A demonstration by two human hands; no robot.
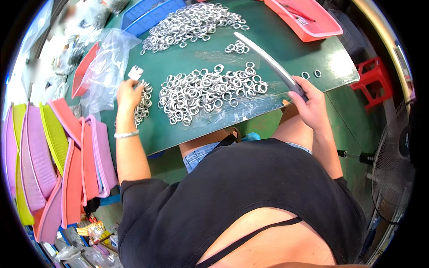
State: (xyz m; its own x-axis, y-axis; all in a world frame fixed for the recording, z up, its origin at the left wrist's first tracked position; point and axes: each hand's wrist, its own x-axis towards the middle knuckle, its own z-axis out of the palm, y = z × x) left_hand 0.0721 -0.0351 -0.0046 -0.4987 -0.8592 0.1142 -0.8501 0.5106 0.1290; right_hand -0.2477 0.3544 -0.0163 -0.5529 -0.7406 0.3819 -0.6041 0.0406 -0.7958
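Note:
My right hand (309, 100) grips the dark lower end of a long, narrow silver blade-like tool (263, 54), which points up and to the left over the table. My left hand (128, 94) is closed, with its fingers curled at the left edge of a small heap of metal rings (144, 105). A small white piece (135, 73) is right at the left fingertips; whether they grip it or a ring is hidden. Between my hands a larger pile of silver rings (210, 91) covers the near part of the green table (196, 59).
Farther back lie a big ring pile (190, 26), a small ring cluster (237, 47), a blue bin (145, 17) and a coral tray (308, 22). Loose rings (311, 74) sit right. Clear plastic bags (107, 67) and stacked colourful baskets (67, 156) stand left; a red stool (373, 82) and fan (393, 165) right.

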